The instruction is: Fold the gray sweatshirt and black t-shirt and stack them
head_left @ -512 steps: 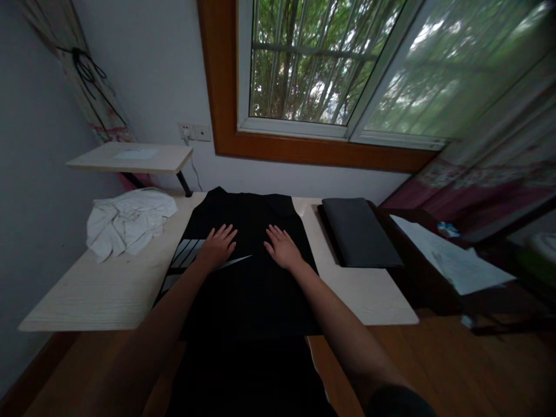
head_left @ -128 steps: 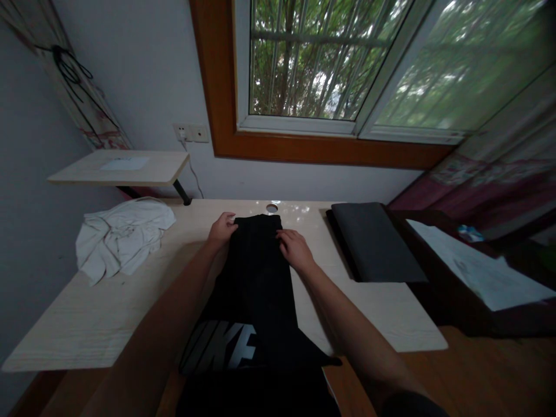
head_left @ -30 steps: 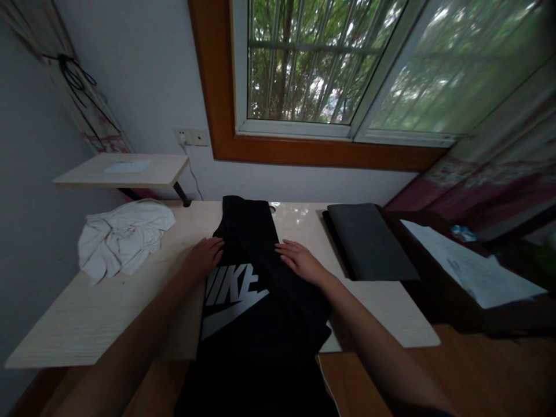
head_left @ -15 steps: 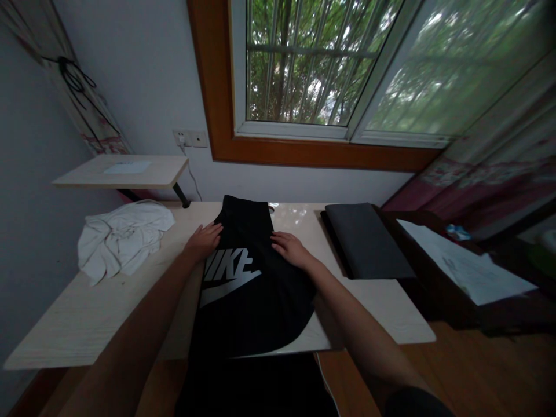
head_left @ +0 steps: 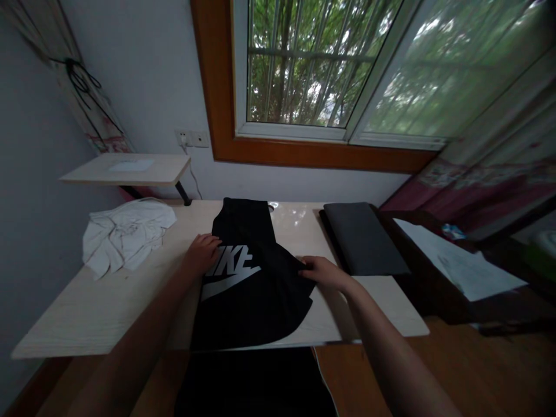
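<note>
A black T-shirt (head_left: 256,315) with a large pale NIKE print lies folded lengthwise on the pale wooden table (head_left: 143,307), its lower part reaching the front edge. My left hand (head_left: 204,252) rests on its left edge beside the lettering, fingers laid out over the fabric. On the opposite side, my right hand (head_left: 324,271) pinches a corner of cloth that sticks out to the right, thumb and fingers closed on it.
A crumpled white cloth (head_left: 130,231) lies at the left, below a small raised shelf (head_left: 165,171). To the right sits a dark grey flat case (head_left: 365,237). Papers (head_left: 460,260) lie on a dark surface farther right. The wall and window (head_left: 313,75) stand behind the table.
My right hand has moved right and toward me, from lying flat on the shirt to pinching its right corner. The left hand has shifted slightly toward me along the left edge.
</note>
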A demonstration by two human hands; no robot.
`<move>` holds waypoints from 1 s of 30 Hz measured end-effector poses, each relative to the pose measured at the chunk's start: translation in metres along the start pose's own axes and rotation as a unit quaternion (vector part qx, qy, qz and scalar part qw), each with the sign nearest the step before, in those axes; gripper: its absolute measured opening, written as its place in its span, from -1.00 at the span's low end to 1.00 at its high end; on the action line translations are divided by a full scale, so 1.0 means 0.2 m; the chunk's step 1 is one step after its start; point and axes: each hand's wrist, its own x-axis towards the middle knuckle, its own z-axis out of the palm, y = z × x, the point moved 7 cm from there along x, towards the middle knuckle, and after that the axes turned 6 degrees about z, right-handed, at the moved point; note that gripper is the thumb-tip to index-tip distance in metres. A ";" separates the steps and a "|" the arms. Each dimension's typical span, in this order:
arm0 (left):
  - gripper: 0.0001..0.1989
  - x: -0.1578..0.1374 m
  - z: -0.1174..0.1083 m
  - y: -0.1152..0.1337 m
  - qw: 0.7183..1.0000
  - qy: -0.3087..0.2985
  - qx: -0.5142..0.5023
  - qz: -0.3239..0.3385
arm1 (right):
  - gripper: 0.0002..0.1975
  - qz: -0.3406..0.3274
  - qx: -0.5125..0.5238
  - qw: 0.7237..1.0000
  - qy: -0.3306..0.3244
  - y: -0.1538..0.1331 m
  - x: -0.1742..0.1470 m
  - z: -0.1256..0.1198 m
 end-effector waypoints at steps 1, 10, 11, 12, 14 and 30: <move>-0.66 -0.01 -0.02 0.03 1.000 0.001 -0.022 -0.001 | -0.82 -0.003 0.040 0.999 -0.009 -0.03 -0.04 -0.01; -0.42 -0.05 -0.02 0.27 0.857 -0.054 -0.476 -0.190 | -0.65 -0.104 0.276 0.955 -0.039 -0.56 -0.13 0.13; -0.36 -0.06 -0.02 0.31 0.817 -0.070 -0.535 -0.202 | -0.65 -0.119 0.265 0.955 -0.055 -0.62 -0.13 0.20; -0.31 -0.07 -0.02 0.34 0.782 -0.082 -0.580 -0.212 | -0.65 -0.136 0.245 0.957 -0.069 -0.68 -0.12 0.27; -0.28 -0.11 -0.06 0.38 0.741 -0.091 -0.625 -0.230 | -0.69 -0.188 0.198 0.960 -0.068 -0.79 -0.12 0.39; -0.24 -0.51 -0.15 0.35 0.767 -0.155 -0.575 -0.238 | -0.81 -0.242 -0.043 0.965 0.089 -0.39 0.03 0.33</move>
